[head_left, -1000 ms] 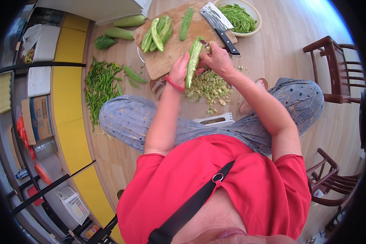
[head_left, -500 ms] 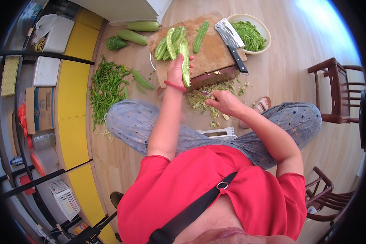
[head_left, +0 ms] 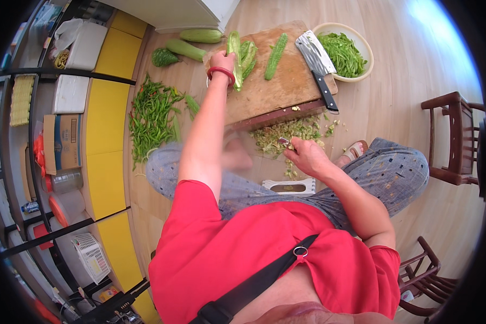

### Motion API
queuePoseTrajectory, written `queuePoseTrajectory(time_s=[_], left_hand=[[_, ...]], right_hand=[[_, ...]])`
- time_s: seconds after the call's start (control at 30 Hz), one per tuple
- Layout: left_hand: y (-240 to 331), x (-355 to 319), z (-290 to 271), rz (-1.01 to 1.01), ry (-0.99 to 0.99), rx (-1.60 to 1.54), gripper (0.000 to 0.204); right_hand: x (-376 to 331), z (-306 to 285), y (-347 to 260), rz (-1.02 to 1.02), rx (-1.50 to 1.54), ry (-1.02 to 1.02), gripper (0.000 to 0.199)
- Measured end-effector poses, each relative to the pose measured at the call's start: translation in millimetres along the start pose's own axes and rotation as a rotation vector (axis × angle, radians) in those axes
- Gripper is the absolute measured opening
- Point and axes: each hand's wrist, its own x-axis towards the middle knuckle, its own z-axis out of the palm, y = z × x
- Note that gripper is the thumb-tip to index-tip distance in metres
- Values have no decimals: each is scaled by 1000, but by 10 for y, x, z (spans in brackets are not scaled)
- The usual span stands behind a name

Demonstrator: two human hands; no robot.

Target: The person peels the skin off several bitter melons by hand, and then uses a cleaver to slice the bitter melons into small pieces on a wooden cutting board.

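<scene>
Gripped a long gourd piece point(head_left: 234, 44) in the left hand point(head_left: 222, 60), at the upper left of the chopping board point(head_left: 302, 90), just beside the piled gourd pieces point(head_left: 248, 58); could not tell whether touching them. Held a small tool point(head_left: 284, 141) in the right hand point(head_left: 308, 156), closed around its end, above the scraps point(head_left: 314, 128) in front of the board. Could have lost a piece over the left edge, owing to rounded skins and crowding there. Could have tipped the cleaver point(head_left: 314, 54) down by brushing its handle, overhanging the near right corner. Might have slipped on loose scraps near the sandalled foot point(head_left: 356, 151). Had most room across the board's near middle, below the lone green gourd point(head_left: 276, 56). Had less at the right, with the bowl point(head_left: 369, 56) just past the blade. Had peppers point(head_left: 151, 119) left of the forearm, leaving little margin for a sideways swing.
</scene>
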Motion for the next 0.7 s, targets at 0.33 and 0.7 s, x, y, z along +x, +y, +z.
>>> queuePoseTrajectory(time_s=[0.33,0.7], left_hand=[[-79,-89,69,678,405,369,28],[201,-427,-7,479,178,756,14]], right_hand=[[-53,-37,-81,-156,-24,87,22],[-160,-107,-223,-212,30,90,24]])
